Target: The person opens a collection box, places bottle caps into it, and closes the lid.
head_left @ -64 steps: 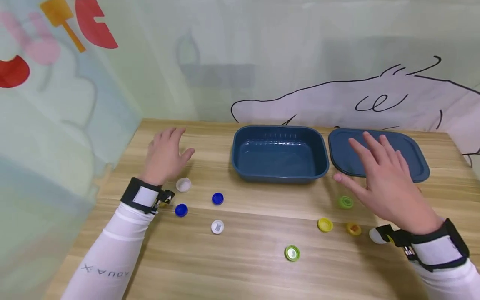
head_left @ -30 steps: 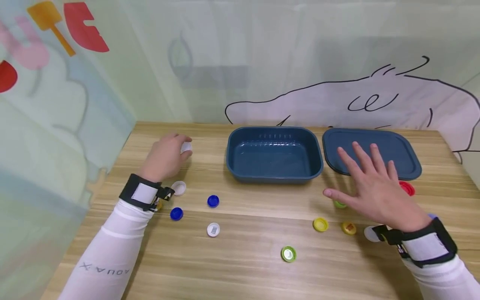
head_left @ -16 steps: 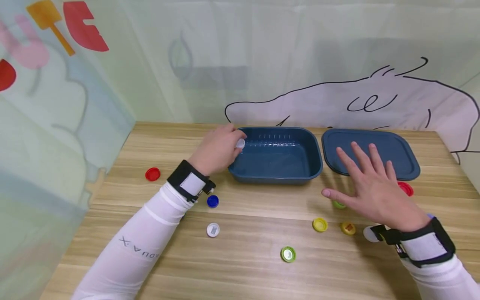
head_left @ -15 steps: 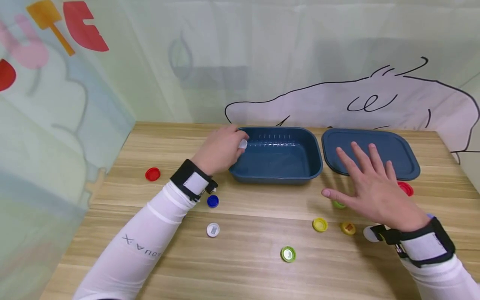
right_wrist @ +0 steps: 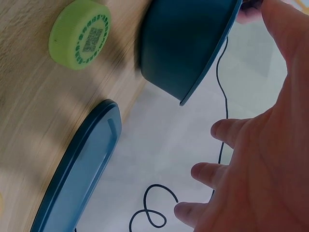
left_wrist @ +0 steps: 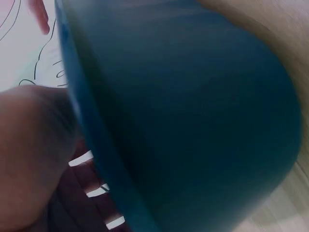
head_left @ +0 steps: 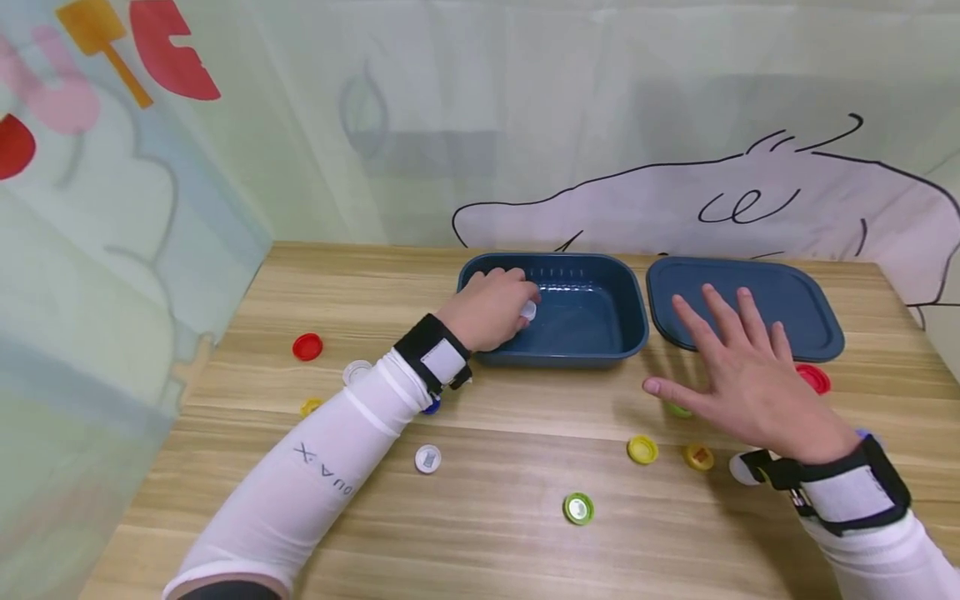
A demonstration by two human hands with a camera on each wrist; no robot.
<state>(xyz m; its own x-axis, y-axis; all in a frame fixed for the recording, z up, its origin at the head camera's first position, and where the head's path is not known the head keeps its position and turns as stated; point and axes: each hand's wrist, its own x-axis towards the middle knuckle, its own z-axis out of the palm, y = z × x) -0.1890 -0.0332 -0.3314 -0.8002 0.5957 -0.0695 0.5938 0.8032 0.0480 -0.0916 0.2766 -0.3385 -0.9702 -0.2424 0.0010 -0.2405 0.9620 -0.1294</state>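
My left hand (head_left: pixel 491 310) reaches over the left side of a dark blue plastic box (head_left: pixel 592 360) and pinches a white bottle cap (head_left: pixel 528 311) between thumb and fingers. The cap is within the box's rim; the left wrist view shows mostly the box's outer wall (left_wrist: pixel 203 106), with the cap hidden. Fingers spread, my right hand (head_left: pixel 757 383) hovers before the blue lid (head_left: pixel 810 312), holding nothing. Beneath it, partly covered, sits a green cap (head_left: pixel 680 410), which the right wrist view shows fully, a code printed on its top.
Around the table lie a red cap (head_left: pixel 307 347), a white cap (head_left: pixel 427 458), a green cap (head_left: pixel 578 508), a yellow cap (head_left: pixel 642 450), an orange-yellow cap (head_left: pixel 698 456) and another red cap (head_left: pixel 813 379). My left sleeve partly covers a blue cap (head_left: pixel 431 407). A printed curtain (head_left: pixel 375 183) hangs behind.
The left hand has picked up a white cap at the table's left and carried it right, over the box's rim. The right hand first shifted slightly, then stayed nearly still.
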